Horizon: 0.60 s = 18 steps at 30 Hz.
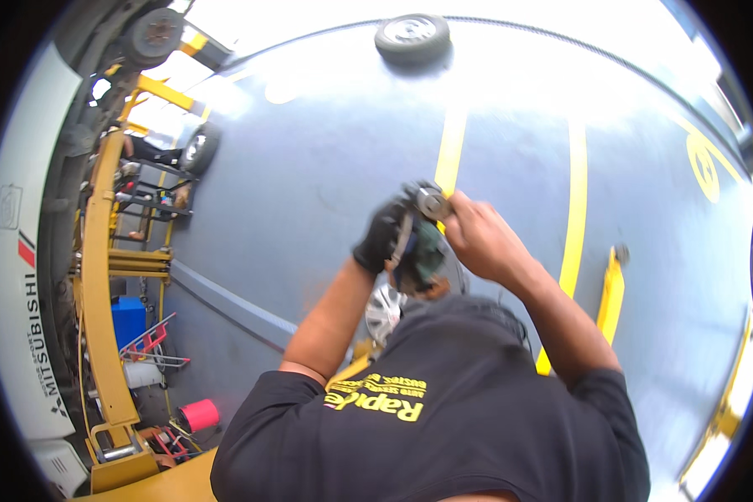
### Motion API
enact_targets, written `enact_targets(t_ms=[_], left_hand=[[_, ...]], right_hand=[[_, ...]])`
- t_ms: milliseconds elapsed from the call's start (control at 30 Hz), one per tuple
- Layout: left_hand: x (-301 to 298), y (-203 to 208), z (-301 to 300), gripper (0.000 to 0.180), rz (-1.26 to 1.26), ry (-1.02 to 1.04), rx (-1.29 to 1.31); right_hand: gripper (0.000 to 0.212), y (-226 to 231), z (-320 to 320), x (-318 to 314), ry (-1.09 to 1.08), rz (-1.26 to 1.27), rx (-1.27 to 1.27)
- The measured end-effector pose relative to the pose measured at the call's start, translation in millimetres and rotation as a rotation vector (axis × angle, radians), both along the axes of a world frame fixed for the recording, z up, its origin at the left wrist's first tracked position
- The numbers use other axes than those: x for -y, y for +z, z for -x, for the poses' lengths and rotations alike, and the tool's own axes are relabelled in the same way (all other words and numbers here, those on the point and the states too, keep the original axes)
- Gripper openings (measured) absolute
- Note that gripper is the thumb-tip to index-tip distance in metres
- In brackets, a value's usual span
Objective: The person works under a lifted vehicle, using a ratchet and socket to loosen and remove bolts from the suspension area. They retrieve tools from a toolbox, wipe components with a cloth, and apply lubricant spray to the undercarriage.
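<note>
In front of my chest, both hands meet at a small round metal part (431,202) with a ring-shaped face. My left hand (382,236), in a black glove, is closed around its left side; the shape behind the face is blurred. Bare, my right hand (487,241) has its fingers curled in a pinch at the part's right edge. A dark green cloth-like thing (427,253) appears just below the part, between my wrists; what holds it is hidden. Lower down, a silver spoked wheel (382,314) is partly covered by my body.
A raised white vehicle (38,243) and a yellow lift post (100,293) line the left. Near them are a leaning tire (200,149), a blue box (129,321) and a pink bucket (198,415). Another wheel (412,38) lies ahead; a yellow lift arm (611,297) is at right.
</note>
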<state>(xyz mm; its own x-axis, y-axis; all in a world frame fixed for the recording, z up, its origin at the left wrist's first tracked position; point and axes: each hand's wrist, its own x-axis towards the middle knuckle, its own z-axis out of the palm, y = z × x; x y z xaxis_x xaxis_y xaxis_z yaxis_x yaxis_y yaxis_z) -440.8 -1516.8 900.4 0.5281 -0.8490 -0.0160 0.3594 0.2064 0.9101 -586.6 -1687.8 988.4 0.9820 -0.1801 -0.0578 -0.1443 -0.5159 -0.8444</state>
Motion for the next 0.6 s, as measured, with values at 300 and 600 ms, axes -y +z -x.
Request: enact_targets(t_ms=[300,600], left_hand=[[144.3,-65.3,-257.6,0.038,-0.080,0.010,-0.123],[245.6,-30.6,-562.2,0.037,-0.097,0.016,-0.160]], right_hand=[[0.029,-85.1,-282.6,168.1,0.158,-0.379,-0.116],[0.036,-106.1,-591.5,301.9,0.338,-1.004,-0.225]])
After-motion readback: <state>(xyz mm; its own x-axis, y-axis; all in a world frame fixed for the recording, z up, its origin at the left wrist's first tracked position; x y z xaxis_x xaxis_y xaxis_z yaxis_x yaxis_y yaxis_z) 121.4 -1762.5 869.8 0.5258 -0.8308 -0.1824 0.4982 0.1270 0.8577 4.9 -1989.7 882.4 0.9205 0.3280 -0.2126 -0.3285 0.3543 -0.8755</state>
